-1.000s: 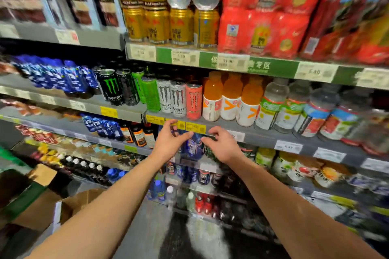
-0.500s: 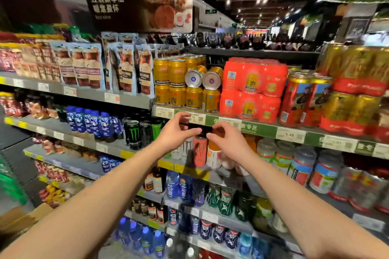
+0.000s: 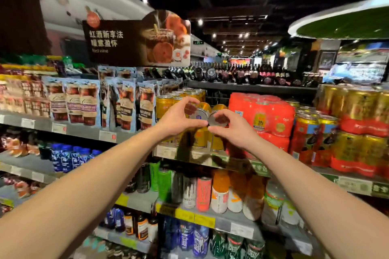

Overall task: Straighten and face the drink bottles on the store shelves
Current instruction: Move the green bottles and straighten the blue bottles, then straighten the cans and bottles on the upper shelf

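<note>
Two gold cans lie on their sides on top of upright gold cans (image 3: 201, 139), silver ends facing me. My left hand (image 3: 179, 119) curls around the left lying can (image 3: 199, 114), thumb under it and fingers over its top. My right hand (image 3: 229, 126) grips the right lying can (image 3: 215, 119) the same way. Both sit on the upper shelf (image 3: 189, 154). One shelf lower stand energy-drink cans (image 3: 203, 193) and orange bottles (image 3: 220, 191).
Red multipacks (image 3: 263, 115) stand right of the gold cans, and red-and-gold can packs (image 3: 357, 130) further right. Pouch drinks (image 3: 88, 103) fill the shelf to the left. Blue bottles (image 3: 65, 157) sit lower left. A dark red-wine sign (image 3: 136, 40) hangs above.
Both hands rose from the lower shelves to the upper shelf and closed on the two lying gold cans. The view tilted upward, showing the ceiling and the sign.
</note>
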Motion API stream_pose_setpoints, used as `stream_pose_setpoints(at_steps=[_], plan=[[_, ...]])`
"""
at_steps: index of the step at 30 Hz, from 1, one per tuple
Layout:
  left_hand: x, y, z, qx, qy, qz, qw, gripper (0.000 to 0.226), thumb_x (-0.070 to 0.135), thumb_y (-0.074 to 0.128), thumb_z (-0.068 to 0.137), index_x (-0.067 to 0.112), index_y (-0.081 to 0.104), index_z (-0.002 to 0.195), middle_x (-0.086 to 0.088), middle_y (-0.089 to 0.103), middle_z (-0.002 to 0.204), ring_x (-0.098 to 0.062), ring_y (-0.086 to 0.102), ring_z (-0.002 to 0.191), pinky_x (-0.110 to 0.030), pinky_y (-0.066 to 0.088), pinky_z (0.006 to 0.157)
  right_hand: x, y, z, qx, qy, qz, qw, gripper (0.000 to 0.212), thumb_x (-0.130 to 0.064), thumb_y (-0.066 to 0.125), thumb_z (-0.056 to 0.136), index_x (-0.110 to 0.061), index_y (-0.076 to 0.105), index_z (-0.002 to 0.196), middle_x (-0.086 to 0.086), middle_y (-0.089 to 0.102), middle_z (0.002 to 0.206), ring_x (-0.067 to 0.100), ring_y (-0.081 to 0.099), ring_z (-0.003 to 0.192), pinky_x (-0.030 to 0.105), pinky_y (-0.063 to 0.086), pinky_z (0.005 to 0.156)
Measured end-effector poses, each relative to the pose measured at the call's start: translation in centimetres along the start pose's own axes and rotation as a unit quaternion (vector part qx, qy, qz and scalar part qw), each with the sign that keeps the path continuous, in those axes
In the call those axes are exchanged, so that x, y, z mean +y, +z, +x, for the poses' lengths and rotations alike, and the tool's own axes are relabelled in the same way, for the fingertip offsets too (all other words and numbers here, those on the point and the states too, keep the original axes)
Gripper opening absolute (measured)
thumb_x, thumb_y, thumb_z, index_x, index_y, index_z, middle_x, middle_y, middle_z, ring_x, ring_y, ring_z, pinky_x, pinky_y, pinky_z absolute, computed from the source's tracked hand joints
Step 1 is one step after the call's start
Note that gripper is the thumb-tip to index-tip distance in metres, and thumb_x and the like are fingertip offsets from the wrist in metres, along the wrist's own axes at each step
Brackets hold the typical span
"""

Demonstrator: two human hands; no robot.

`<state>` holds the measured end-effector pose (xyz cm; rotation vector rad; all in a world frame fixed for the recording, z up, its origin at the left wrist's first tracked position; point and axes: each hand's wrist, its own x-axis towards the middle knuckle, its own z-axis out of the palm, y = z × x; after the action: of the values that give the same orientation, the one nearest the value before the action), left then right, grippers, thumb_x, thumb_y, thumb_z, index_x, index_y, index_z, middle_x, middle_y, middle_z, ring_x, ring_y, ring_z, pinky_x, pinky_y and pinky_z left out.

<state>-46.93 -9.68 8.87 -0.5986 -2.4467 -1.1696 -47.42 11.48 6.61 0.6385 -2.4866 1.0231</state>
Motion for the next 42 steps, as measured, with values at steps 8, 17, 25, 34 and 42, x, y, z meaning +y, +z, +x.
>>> stream_pose_setpoints(at_steps=[8,17,25,34,42], plan=[[-2.3,-2.4,7.8,-0.039,0.085,0.015,0.996,0.065,0.041,0.088,0.072,0.026,0.058,0.128,0.002,0.065,0.122,-0.012,0.061,0.113,-0.036,0.051,0.098,0.3,-2.0,6.6,0.03,-0.018,-0.062,0.997,0.054,-0.047,0.086,0.069,-0.031,0.059,0.114,-0.009,0.065,0.113,0.013,0.063,0.109,0.032,0.051,0.093],[-4.7,-2.1,16.5,-0.165,0.096,0.061,0.98,0.054,0.046,0.087,0.071,0.03,0.064,0.117,0.014,0.064,0.112,0.006,0.058,0.101,-0.022,0.046,0.086,2.1,-4.0,12.8,-0.081,0.037,-0.176,0.98,0.077,-0.051,0.084,0.072,-0.018,0.056,0.136,0.0,0.059,0.139,0.014,0.056,0.125,0.024,0.041,0.097],[-6.1,-0.1,21.3,-0.317,0.012,0.199,0.927,0.06,0.061,0.082,0.069,0.028,0.06,0.114,0.006,0.065,0.108,-0.014,0.063,0.1,-0.03,0.051,0.087,3.3,-4.4,16.5,-0.249,0.118,-0.264,0.924,0.08,-0.07,0.073,0.07,-0.013,0.063,0.126,0.004,0.068,0.121,0.023,0.063,0.11,0.041,0.051,0.1],[-6.8,0.3,22.7,-0.426,-0.062,0.179,0.885,0.08,0.076,0.077,0.043,0.02,0.051,0.093,0.003,0.055,0.094,-0.016,0.048,0.084,-0.034,0.04,0.076,4.1,-4.5,17.5,-0.298,0.09,-0.211,0.927,0.046,-0.06,0.078,0.073,-0.027,0.054,0.094,-0.009,0.061,0.09,0.013,0.058,0.084,0.029,0.047,0.071],[-6.3,-1.3,22.3,-0.454,-0.117,0.093,0.878,0.039,0.03,0.088,0.074,0.017,0.054,0.09,-0.003,0.072,0.091,-0.021,0.07,0.082,-0.036,0.058,0.073,2.9,-4.8,16.8,-0.299,0.087,-0.152,0.938,0.054,-0.043,0.089,0.068,-0.025,0.041,0.085,-0.008,0.056,0.08,0.008,0.049,0.07,0.026,0.038,0.057]])
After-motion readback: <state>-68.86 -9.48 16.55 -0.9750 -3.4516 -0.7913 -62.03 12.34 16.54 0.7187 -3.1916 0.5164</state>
